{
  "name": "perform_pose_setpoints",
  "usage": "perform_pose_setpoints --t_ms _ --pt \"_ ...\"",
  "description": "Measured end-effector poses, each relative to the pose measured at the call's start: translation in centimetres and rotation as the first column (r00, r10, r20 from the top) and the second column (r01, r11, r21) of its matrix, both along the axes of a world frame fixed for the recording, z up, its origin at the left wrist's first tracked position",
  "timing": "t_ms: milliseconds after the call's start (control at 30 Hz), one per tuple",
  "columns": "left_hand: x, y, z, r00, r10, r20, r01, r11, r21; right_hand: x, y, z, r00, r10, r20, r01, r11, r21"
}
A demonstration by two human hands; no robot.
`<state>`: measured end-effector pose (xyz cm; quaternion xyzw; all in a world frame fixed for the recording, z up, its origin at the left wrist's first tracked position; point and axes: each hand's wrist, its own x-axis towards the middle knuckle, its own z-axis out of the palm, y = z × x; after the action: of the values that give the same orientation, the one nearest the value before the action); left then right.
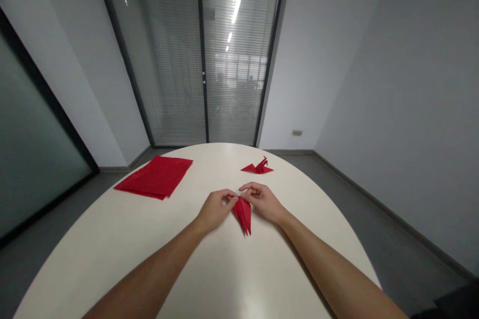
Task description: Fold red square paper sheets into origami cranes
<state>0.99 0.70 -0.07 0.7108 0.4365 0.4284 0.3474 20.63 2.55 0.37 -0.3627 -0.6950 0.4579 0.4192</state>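
Note:
Between my hands is a piece of folded red origami paper (244, 215), narrow and kite-like, its split points turned toward me. My left hand (216, 208) pinches its far tip from the left, thumb against fingers. From the right, my right hand (264, 200) pinches the same far end, its fingers curled over the top. The fingertips of both hands nearly meet there and hide that tip. Beyond my right hand a finished red paper crane (259, 167) rests on the table with its wings spread.
A stack of flat red paper sheets (157, 177) lies at the far left of the round white table (209, 279). Behind the table stand a glass partition with blinds (175, 84) and grey walls (411, 84). A dark object (456, 301) shows at the lower right corner.

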Motion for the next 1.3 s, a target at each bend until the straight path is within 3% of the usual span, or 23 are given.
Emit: perform_pose_setpoints --t_ms 167,400,767,1033,1300 --pt "0.01 -0.21 0.48 0.999 0.047 -0.010 -0.047 0.998 0.033 -0.16 -0.01 0.12 0.998 -0.014 -0.057 0.013 1.000 -0.005" --pt "0.07 -0.34 0.41 0.999 0.019 -0.039 -0.018 1.000 0.017 -0.14 -0.17 0.62 0.999 -0.015 -0.029 0.017 0.997 0.070" --pt "-0.04 -0.32 0.41 0.998 0.005 -0.056 -0.006 1.000 -0.012 -0.28 -0.27 0.37 1.000 -0.016 -0.014 0.016 0.998 0.066" --pt "-0.13 0.17 -0.11 0.991 0.133 0.034 -0.133 0.991 0.007 -0.29 -0.54 0.27 1.000 -0.009 0.017 0.009 1.000 0.016" --pt "-0.09 0.02 -0.08 0.987 0.157 -0.022 -0.156 0.987 0.046 0.06 0.00 -0.05 0.994 -0.057 0.097 0.042 0.987 0.153"
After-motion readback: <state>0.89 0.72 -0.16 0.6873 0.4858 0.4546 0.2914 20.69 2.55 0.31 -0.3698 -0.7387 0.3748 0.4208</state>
